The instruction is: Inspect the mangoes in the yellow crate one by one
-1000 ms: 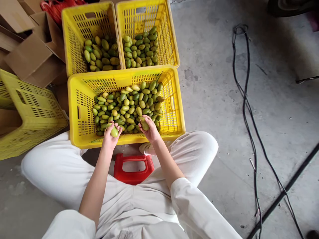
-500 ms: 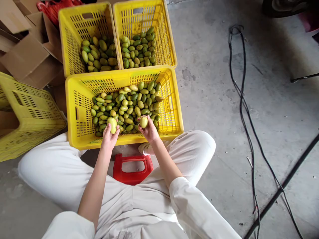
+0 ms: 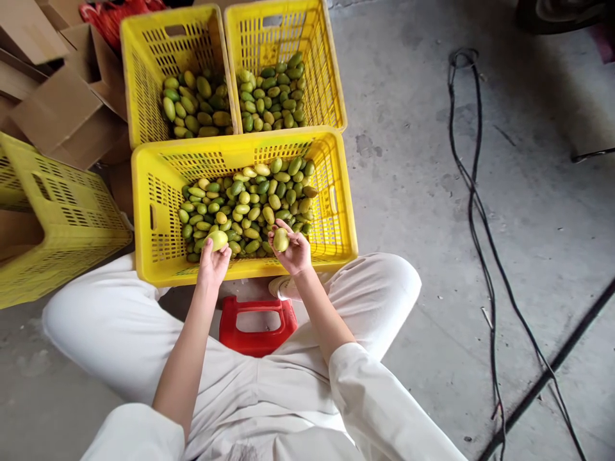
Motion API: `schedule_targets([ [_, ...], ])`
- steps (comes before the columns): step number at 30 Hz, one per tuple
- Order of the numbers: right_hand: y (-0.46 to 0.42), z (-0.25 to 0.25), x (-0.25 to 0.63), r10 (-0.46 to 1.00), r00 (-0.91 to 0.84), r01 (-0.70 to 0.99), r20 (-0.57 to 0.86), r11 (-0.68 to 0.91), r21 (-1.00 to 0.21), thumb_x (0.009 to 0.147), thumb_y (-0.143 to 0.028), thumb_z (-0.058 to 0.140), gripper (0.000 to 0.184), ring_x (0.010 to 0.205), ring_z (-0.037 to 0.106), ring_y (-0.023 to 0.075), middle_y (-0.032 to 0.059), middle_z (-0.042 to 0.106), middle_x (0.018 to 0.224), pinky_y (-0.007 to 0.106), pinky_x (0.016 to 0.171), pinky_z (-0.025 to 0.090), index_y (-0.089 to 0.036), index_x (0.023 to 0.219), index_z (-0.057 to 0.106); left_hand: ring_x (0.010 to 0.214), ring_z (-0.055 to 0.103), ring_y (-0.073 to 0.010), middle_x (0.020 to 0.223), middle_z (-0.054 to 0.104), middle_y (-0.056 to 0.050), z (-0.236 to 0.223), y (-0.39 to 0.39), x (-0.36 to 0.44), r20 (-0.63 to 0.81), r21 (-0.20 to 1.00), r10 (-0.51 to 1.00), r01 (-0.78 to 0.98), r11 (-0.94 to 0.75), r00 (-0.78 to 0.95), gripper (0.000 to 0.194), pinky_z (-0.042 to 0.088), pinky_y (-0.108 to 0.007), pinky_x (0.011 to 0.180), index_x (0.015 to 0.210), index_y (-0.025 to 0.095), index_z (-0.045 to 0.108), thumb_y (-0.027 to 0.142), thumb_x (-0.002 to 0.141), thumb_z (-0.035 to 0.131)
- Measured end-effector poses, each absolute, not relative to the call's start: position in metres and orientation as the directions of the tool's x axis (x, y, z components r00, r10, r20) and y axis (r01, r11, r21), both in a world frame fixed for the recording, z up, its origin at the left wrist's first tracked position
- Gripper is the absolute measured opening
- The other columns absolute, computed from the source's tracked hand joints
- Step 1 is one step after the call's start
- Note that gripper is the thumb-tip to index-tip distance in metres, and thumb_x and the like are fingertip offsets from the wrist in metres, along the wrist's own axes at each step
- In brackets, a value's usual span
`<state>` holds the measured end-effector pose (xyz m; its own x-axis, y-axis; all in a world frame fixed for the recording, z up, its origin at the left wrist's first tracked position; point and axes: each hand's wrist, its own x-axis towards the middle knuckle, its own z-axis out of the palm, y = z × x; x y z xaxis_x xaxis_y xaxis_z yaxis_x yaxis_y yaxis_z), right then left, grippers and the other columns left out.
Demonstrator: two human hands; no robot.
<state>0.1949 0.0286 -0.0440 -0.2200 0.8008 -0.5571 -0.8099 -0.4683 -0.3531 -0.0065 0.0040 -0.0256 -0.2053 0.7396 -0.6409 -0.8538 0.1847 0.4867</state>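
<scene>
My left hand point(image 3: 214, 261) grips a pale green oval fruit point(image 3: 218, 240) with its fingers around the lower side. In my right hand point(image 3: 294, 251) rests another green oval fruit point(image 3: 281, 240), held by the thumb and fingers, palm turned up. Both hands are over the near edge of a wide yellow plastic crate point(image 3: 245, 276). Inside it lies a heap of green and yellowish oval fruits point(image 3: 250, 198), partly hidden by my hands. The exact kind of fruit is hard to tell.
Behind stand two more yellow crates point(image 3: 175, 16) point(image 3: 339, 96) of similar fruits. Left are a yellow crate point(image 3: 81, 218) on its side and cardboard boxes point(image 3: 62, 109). A red plastic stool point(image 3: 257, 346) shows between my legs. Black cables point(image 3: 473, 186) lie on the right floor.
Both hands have turned the fruits they hold, showing other sides of them. My right hand has opened its palm upward somewhat. The crates and heap look the same; the view shifted slightly.
</scene>
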Motion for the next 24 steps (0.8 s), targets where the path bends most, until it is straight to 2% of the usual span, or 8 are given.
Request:
schedule_targets([
  [4, 0.029, -0.039, 0.193, 0.794, -0.235, -0.814, -0.560, -0.476, -0.333, 0.072, -0.020, 0.069, 0.033, 0.069, 0.059, 0.0085, -0.0034, 0.062, 0.083, 0.019, 0.060, 0.053, -0.024, 0.103, 0.063, 0.070, 0.057, -0.0107, 0.080, 0.064, 0.001, -0.023, 0.003, -0.006, -0.668, 0.492, 0.710, -0.847, 0.199, -0.221, 0.023, 0.047, -0.023, 0.061, 0.084, 0.021, 0.066, 0.030, 0.072, 0.082],
  [8, 0.028, -0.035, 0.195, 0.778, -0.307, -0.803, -0.549, -0.521, -0.289, 0.072, -0.022, 0.074, 0.026, 0.051, 0.045, 0.0044, -0.0047, 0.059, 0.078, 0.012, 0.036, 0.033, -0.024, 0.091, 0.057, 0.077, 0.060, -0.0110, 0.078, 0.060, 0.002, -0.021, 0.002, -0.006, -0.666, 0.453, 0.726, -0.865, 0.215, -0.169, 0.020, 0.053, -0.026, 0.075, 0.082, 0.020, 0.062, 0.025, 0.071, 0.078],
  [11, 0.028, -0.034, 0.195, 0.780, -0.345, -0.779, -0.523, -0.548, -0.304, 0.072, -0.026, 0.076, 0.027, 0.046, 0.039, 0.0020, -0.0044, 0.058, 0.077, 0.010, 0.032, 0.025, -0.022, 0.080, 0.050, 0.077, 0.061, -0.0091, 0.082, 0.060, 0.002, -0.018, 0.003, -0.006, -0.673, 0.455, 0.725, -0.854, 0.252, -0.144, 0.020, 0.052, -0.018, 0.068, 0.082, 0.019, 0.060, 0.016, 0.070, 0.076],
  [16, 0.029, -0.036, 0.193, 0.780, -0.290, -0.766, -0.554, -0.536, -0.355, 0.070, -0.025, 0.076, 0.033, 0.045, 0.044, 0.0032, -0.0040, 0.060, 0.073, 0.009, 0.031, 0.024, -0.022, 0.074, 0.044, 0.052, 0.046, -0.0043, 0.067, 0.050, 0.005, -0.013, 0.005, -0.004, -0.662, 0.519, 0.743, -0.774, 0.362, -0.096, 0.022, 0.034, -0.012, 0.041, 0.081, 0.020, 0.055, 0.017, 0.072, 0.076],
  [18, 0.030, -0.039, 0.192, 0.755, -0.256, -0.760, -0.604, -0.543, -0.356, 0.071, -0.026, 0.077, 0.031, 0.047, 0.050, 0.0051, -0.0030, 0.061, 0.071, 0.011, 0.029, 0.024, -0.021, 0.074, 0.046, 0.047, 0.041, -0.0044, 0.062, 0.046, 0.006, -0.013, 0.005, -0.004, -0.682, 0.520, 0.727, -0.752, 0.404, -0.081, 0.023, 0.028, -0.013, 0.036, 0.076, 0.019, 0.053, 0.028, 0.075, 0.075],
  [20, 0.031, -0.041, 0.191, 0.708, -0.228, -0.745, -0.668, -0.569, -0.348, 0.073, -0.029, 0.077, 0.028, 0.051, 0.057, 0.0079, -0.0015, 0.062, 0.068, 0.012, 0.029, 0.025, -0.020, 0.074, 0.050, 0.042, 0.038, -0.0055, 0.058, 0.043, 0.005, -0.013, 0.006, -0.006, -0.717, 0.498, 0.693, -0.750, 0.436, -0.074, 0.032, 0.024, -0.016, 0.033, 0.070, 0.018, 0.052, 0.045, 0.081, 0.067],
  [22, 0.032, -0.043, 0.192, 0.666, -0.215, -0.733, -0.714, -0.593, -0.333, 0.077, -0.033, 0.075, 0.027, 0.055, 0.062, 0.0103, -0.0002, 0.062, 0.066, 0.012, 0.028, 0.026, -0.019, 0.074, 0.053, 0.042, 0.041, -0.0079, 0.057, 0.046, 0.002, -0.014, 0.006, -0.008, -0.741, 0.477, 0.667, -0.764, 0.434, -0.084, 0.043, 0.026, -0.019, 0.033, 0.070, 0.017, 0.055, 0.057, 0.084, 0.055],
  [24, 0.032, -0.043, 0.192, 0.657, -0.221, -0.731, -0.720, -0.601, -0.324, 0.081, -0.039, 0.073, 0.028, 0.057, 0.065, 0.0114, 0.0005, 0.063, 0.065, 0.012, 0.029, 0.028, -0.018, 0.074, 0.054, 0.050, 0.052, -0.0116, 0.064, 0.055, -0.003, -0.014, 0.007, -0.009, -0.735, 0.475, 0.670, -0.785, 0.398, -0.105, 0.044, 0.037, -0.021, 0.039, 0.074, 0.015, 0.060, 0.056, 0.086, 0.051],
])
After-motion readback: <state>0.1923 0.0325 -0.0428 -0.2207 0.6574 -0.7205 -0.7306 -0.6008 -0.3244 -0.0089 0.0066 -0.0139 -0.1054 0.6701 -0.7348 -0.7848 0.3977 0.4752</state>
